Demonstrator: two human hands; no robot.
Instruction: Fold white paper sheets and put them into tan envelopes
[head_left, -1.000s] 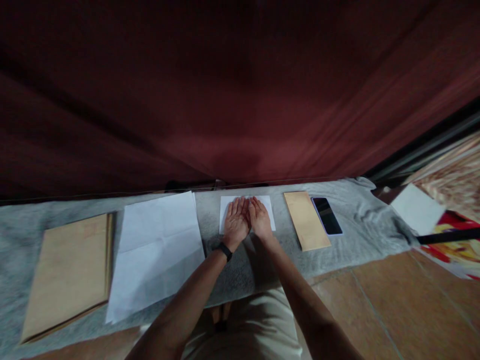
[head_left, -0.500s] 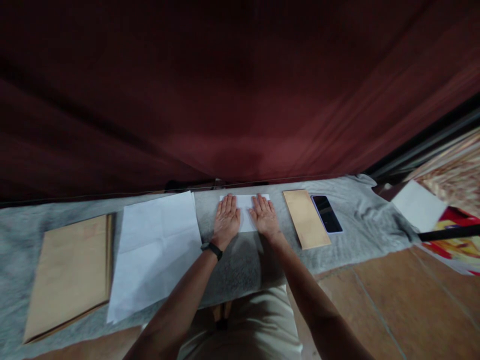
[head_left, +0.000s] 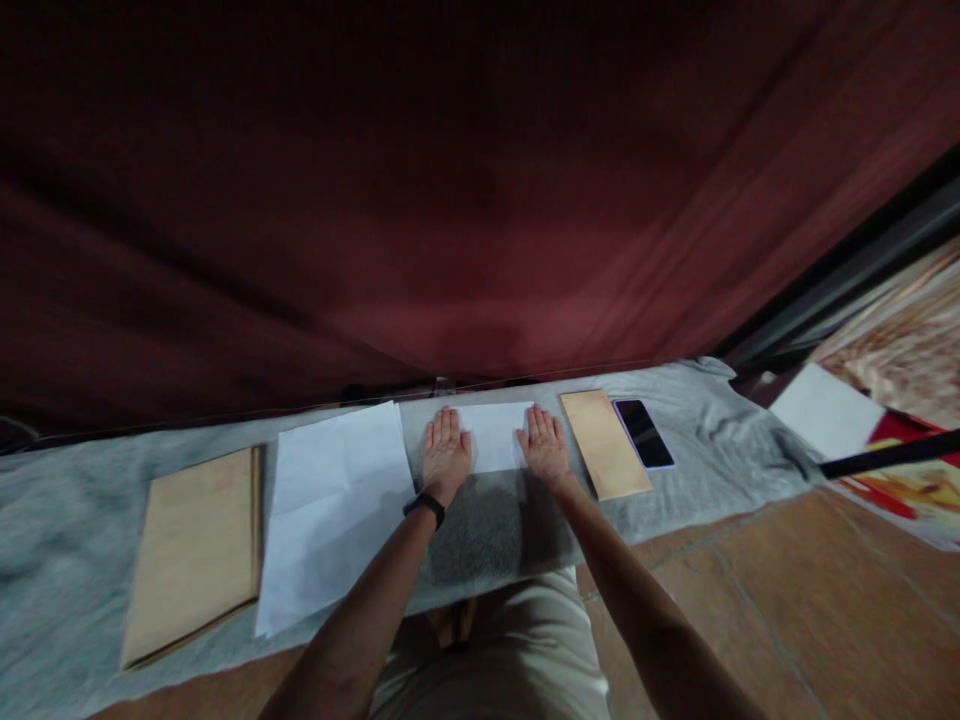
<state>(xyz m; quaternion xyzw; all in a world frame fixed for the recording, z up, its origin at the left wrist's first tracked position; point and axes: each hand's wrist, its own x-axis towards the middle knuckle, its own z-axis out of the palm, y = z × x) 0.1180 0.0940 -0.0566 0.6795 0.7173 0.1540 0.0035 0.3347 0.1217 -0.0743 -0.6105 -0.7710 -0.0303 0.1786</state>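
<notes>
A folded white sheet of paper (head_left: 495,440) lies flat on the grey cloth in front of me. My left hand (head_left: 446,450) rests palm down at its left edge, fingers stretched out; a dark band circles that wrist. At the right edge, my right hand (head_left: 544,446) also lies flat, its fingers extended and thumb pointing inward. Neither hand grips anything. Left of my left hand is a stack of larger white sheets (head_left: 330,510) with crease lines. A narrow brown envelope (head_left: 604,445) sits just right of my right hand.
Large brown envelopes (head_left: 191,555) are stacked at the far left. Beyond the narrow envelope lies a phone (head_left: 643,434). Grey cloth (head_left: 720,440) covers the long surface, and a dark red curtain (head_left: 480,200) hangs behind it. A black bar (head_left: 892,455) crosses at the right.
My hands have slid apart, from on top of the folded paper out to its left and right edges. The view has shifted slightly.
</notes>
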